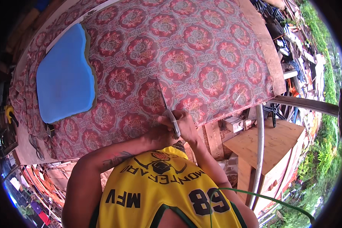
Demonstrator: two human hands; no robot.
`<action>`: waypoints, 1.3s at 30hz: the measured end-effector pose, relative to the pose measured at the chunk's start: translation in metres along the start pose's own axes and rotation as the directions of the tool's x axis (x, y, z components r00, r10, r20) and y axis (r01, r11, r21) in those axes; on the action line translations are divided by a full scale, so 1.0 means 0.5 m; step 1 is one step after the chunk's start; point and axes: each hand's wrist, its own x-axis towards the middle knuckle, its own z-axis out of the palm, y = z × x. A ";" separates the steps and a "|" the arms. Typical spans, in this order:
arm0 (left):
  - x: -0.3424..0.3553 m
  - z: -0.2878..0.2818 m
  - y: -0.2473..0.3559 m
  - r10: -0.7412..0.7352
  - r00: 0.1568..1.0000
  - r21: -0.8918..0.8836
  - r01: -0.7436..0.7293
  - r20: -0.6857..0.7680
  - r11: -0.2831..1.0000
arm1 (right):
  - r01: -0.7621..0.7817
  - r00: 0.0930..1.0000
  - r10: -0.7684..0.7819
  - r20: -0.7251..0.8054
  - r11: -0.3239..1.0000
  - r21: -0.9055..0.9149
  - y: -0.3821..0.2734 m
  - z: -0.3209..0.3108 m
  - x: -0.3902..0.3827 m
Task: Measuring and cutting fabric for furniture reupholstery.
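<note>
A knife with a grey handle and a long thin blade points away from me, over the near part of a red and grey flower-patterned fabric. My right hand is closed round its handle. Close against the handle on the left is my left hand, palm turned in; most of its fingers are hidden, so I cannot tell its grip. The fabric lies spread over a wooden table, with folds bunched at its left side. On its left part rests a flat blue foam piece with one wavy edge.
Bare wood of the tabletop shows along the right edge. To the near right stand a wooden cabinet and a pale metal pole. A green cord hangs near my right arm. Piled scrap and plants lie beyond on the right.
</note>
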 end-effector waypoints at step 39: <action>0.008 0.004 0.008 0.012 0.997 0.038 -0.009 -0.079 0.999 | 0.146 0.988 -0.151 -0.009 0.968 -0.206 -0.007 -0.017 -0.016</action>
